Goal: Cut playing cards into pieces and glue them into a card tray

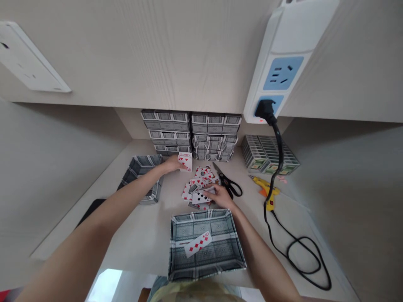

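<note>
My left hand (172,164) is closed on some playing cards (185,161), red hearts facing me, held in front of the stacked card boxes. Over a loose heap of playing cards (197,183), my right hand (219,196) pinches a black-suited playing card (200,197). Nearer to me stands an open box made of cards (208,277), with a strip of a red diamond card (198,244) inside. Behind my left forearm, which partly hides it, is another open card box (155,196).
Black-handled scissors (231,184) lie right of the heap. Further right are a yellow glue gun (267,191), its black cable (280,142) and packed card decks (267,155). Stacked card boxes (215,147) line the back wall. A power strip (283,54) hangs above.
</note>
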A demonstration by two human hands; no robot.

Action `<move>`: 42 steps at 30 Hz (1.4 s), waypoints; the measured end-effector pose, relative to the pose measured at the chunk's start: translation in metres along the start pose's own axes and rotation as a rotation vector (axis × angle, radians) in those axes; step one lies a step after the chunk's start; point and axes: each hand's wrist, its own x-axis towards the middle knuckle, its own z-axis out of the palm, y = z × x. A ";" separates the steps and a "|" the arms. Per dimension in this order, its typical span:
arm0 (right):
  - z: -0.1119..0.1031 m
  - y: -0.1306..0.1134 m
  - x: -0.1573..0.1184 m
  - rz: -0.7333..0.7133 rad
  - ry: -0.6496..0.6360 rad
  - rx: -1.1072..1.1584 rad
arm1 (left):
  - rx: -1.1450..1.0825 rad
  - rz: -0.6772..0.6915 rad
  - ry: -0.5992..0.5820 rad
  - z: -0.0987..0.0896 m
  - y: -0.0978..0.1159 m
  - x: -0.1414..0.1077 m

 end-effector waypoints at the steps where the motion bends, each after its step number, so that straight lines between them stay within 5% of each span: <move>1: 0.000 0.000 0.000 -0.003 0.001 -0.002 | 0.026 0.019 -0.008 0.003 0.000 0.000; 5: 0.000 0.000 0.000 0.005 0.017 -0.031 | 0.066 0.111 -0.029 0.011 0.001 0.000; 11: 0.000 0.000 0.001 0.007 0.017 -0.031 | 0.003 0.302 0.105 0.006 0.010 -0.008; 17: 0.000 -0.002 0.000 0.004 0.001 -0.025 | 0.390 0.546 0.029 0.003 0.025 -0.027; 22: -0.001 -0.002 0.000 -0.008 0.020 -0.046 | 0.514 0.542 0.005 0.012 0.026 -0.039; 29: -0.001 -0.001 0.001 -0.045 0.038 -0.100 | 0.367 0.323 0.169 0.032 0.025 -0.037; 36: 0.000 -0.004 -0.001 -0.050 0.034 -0.129 | 0.363 0.301 0.264 0.062 0.021 -0.031; 39: 0.000 -0.003 0.000 -0.063 0.049 -0.144 | 0.387 0.285 0.259 0.062 0.022 -0.025; 42: 0.000 -0.002 0.000 -0.066 0.048 -0.147 | 0.395 0.312 0.375 0.050 0.025 -0.018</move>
